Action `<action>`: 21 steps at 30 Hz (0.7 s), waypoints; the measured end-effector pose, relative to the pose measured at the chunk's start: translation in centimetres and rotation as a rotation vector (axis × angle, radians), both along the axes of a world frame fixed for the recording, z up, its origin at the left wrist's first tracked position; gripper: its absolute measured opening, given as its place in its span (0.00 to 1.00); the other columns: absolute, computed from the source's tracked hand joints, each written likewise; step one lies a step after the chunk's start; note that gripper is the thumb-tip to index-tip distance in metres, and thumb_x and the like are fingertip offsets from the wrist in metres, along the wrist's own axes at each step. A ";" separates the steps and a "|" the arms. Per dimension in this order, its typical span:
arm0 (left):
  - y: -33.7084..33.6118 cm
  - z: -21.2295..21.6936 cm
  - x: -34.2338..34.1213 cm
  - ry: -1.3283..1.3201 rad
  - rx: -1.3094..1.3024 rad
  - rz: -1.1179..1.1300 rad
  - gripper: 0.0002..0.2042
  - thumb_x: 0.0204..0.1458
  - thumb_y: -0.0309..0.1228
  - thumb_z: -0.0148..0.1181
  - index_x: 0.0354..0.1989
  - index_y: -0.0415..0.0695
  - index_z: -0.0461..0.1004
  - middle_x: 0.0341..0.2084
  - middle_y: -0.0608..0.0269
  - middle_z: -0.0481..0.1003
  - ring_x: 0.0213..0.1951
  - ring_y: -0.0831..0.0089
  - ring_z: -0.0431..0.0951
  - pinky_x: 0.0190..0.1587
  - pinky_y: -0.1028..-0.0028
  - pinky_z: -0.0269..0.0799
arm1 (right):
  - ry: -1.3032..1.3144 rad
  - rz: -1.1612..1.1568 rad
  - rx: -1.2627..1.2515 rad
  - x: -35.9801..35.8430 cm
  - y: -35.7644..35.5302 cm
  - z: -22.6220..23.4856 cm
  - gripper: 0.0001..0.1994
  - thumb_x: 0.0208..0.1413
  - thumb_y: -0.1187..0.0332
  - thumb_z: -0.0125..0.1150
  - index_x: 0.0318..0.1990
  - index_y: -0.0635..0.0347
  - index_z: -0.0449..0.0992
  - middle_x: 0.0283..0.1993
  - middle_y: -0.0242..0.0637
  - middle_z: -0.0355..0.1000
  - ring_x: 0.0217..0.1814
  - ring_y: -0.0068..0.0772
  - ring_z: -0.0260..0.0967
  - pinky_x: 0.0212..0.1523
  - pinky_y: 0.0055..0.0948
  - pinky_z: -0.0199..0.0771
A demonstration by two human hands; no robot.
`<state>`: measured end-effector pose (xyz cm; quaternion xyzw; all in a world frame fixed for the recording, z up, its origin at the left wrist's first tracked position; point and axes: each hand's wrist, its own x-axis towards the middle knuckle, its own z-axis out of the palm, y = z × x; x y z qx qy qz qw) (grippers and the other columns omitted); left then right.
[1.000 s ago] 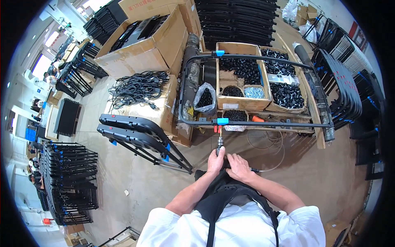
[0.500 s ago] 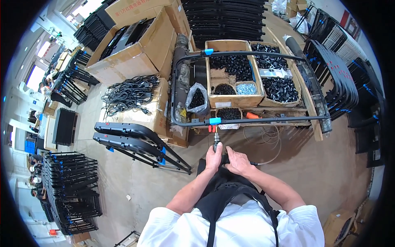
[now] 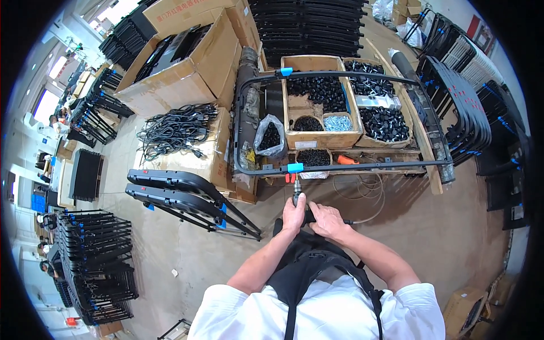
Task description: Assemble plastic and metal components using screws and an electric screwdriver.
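Observation:
A power driver [image 3: 297, 187] with a metal chuck points away from me, its tip at the blue clip [image 3: 295, 168] on the near bar of a black tubular frame [image 3: 362, 166]. My left hand [image 3: 293, 215] is closed around the driver's front body, just behind the chuck. My right hand [image 3: 328, 221] wraps its rear part, where a hose comes out on the right; some fingers are hidden. Whether the tip touches a screw is too small to tell. The frame lies flat over the parts boxes, with a second blue clip [image 3: 284, 72] on its far bar.
Inside the frame stand a carton [image 3: 324, 139] of black caps and silver screws, and a bag [image 3: 270, 136] of black parts. An orange-handled tool [image 3: 347, 160] lies nearby. Black cables [image 3: 175, 131] and folded black frames [image 3: 170, 195] are at left. A loose hose [image 3: 383, 198] curls on the floor.
The whole view has shifted slightly. Both hands keep their hold on the driver at the near blue clip; nothing else has visibly changed.

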<state>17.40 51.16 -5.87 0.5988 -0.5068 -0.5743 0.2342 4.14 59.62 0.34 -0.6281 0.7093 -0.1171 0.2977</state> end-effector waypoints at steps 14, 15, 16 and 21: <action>0.9 -0.1 0.7 0.104 0.073 0.007 0.22 0.68 0.50 0.61 0.45 0.39 0.76 0.35 0.66 0.74 0.39 0.76 0.69 0.44 0.68 0.70 | -0.049 0.000 -0.157 1.4 0.9 0.2 0.22 0.49 0.73 0.68 0.53 0.64 0.70 0.60 0.52 0.69 0.53 0.66 0.74 0.54 0.59 0.74; 0.9 0.0 0.9 0.112 0.080 0.005 0.22 0.69 0.51 0.61 0.46 0.39 0.75 0.35 0.66 0.74 0.39 0.76 0.68 0.44 0.68 0.70 | -0.058 0.008 -0.139 1.3 0.8 0.1 0.22 0.49 0.73 0.68 0.53 0.64 0.70 0.60 0.52 0.69 0.53 0.66 0.74 0.54 0.59 0.74; 1.0 0.0 0.9 0.141 0.104 -0.007 0.22 0.69 0.51 0.61 0.46 0.39 0.75 0.35 0.66 0.74 0.39 0.76 0.68 0.44 0.68 0.70 | -0.044 0.014 -0.136 1.4 0.9 0.0 0.24 0.48 0.73 0.69 0.53 0.64 0.70 0.60 0.52 0.70 0.53 0.66 0.74 0.54 0.58 0.75; 1.1 -0.6 1.6 0.081 0.109 -0.050 0.23 0.69 0.51 0.59 0.46 0.38 0.74 0.36 0.63 0.76 0.40 0.72 0.71 0.46 0.66 0.71 | -0.034 0.024 -0.179 1.8 1.1 -0.6 0.25 0.45 0.73 0.69 0.54 0.64 0.70 0.60 0.52 0.70 0.52 0.64 0.74 0.52 0.56 0.75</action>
